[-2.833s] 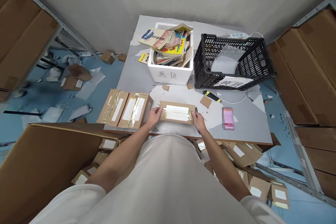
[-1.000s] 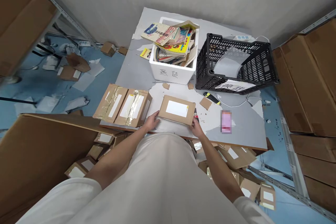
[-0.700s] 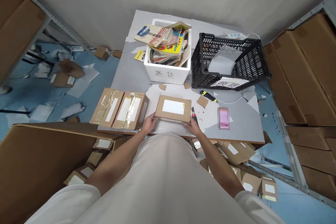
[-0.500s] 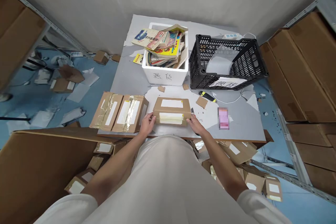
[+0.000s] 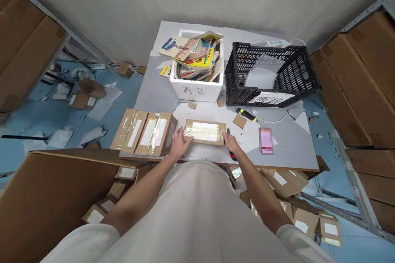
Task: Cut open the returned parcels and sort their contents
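Between my two hands is a small cardboard box (image 5: 205, 131) with a white label under clear tape on the face turned up. My left hand (image 5: 180, 143) grips its left end, thumb on the near edge. At the opposite end, my right hand (image 5: 231, 141) holds the right corner with closed fingers. A dark tool with a red part (image 5: 233, 156) lies beside my right wrist, partly hidden. To the left, two taped cardboard boxes (image 5: 156, 133) stand side by side, close to my left hand.
At the back of the table (image 5: 148, 90) stand a white foam box (image 5: 197, 90) full of books and a black plastic crate (image 5: 271, 74). A utility knife (image 5: 247, 114), a cardboard scrap (image 5: 240, 121) and a blurred pink phone-like item (image 5: 266, 141) lie to the right. A large carton (image 5: 61, 197) adjoins the left front.
The small box has been tipped over between my hands, so its taped label now faces up. My left hand has shifted slightly, its thumb now over the near edge.
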The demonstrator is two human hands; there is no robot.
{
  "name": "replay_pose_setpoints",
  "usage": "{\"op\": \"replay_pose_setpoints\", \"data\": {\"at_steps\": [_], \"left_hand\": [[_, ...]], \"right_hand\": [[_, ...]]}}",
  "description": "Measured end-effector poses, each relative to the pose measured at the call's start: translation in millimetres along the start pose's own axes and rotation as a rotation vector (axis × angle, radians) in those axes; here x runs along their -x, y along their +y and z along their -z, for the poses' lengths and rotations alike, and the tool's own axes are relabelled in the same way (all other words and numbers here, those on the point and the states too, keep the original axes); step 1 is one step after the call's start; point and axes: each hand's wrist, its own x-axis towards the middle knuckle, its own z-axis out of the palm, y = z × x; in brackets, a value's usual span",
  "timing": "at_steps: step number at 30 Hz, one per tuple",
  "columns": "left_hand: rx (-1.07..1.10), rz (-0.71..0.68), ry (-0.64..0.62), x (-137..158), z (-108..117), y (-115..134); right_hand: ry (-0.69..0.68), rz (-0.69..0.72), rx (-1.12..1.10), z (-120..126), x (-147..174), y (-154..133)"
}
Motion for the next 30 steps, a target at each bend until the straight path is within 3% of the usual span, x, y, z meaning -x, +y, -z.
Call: {"op": "replay_pose_setpoints", "data": {"at_steps": [2,5,10,16,18,20,23,25,27,30], "left_hand": [[-0.044,-0.149,0.002,11,-6,4],[-0.075,-0.322,-0.130,21,-15,8],[-0.129,-0.350,-0.184,20,-20,5],[-0.221,-0.396,-0.192,20,-20,3],[-0.251,-0.418,-0.188,22,-20,4],[-0.290,-0.444,-0.188,23,-21,4],[-0.357,-0.483,-0.188,25,-21,6],[-0.406,-0.504,-0.172,26,-21,6],[-0.455,-0.528,-0.148,26,-22,6],[-0.504,-0.568,-0.125,26,-23,5]], "right_hand": [[-0.004,-0.014,-0.014,-1,-2,3],[0.031,-0.040,-0.044,-1,1,18],[0.319,-0.168,0.134,-5,15,58],[0.193,-0.303,0.267,-17,22,77],[0.182,-0.276,0.243,-13,22,72],[0.260,-0.194,0.191,-1,22,59],[0.396,0.055,0.163,22,21,20],[0.231,0.270,0.290,33,19,-16],[-0.102,0.472,0.504,36,14,-54],[-0.399,0.608,0.841,26,2,-96]]}}
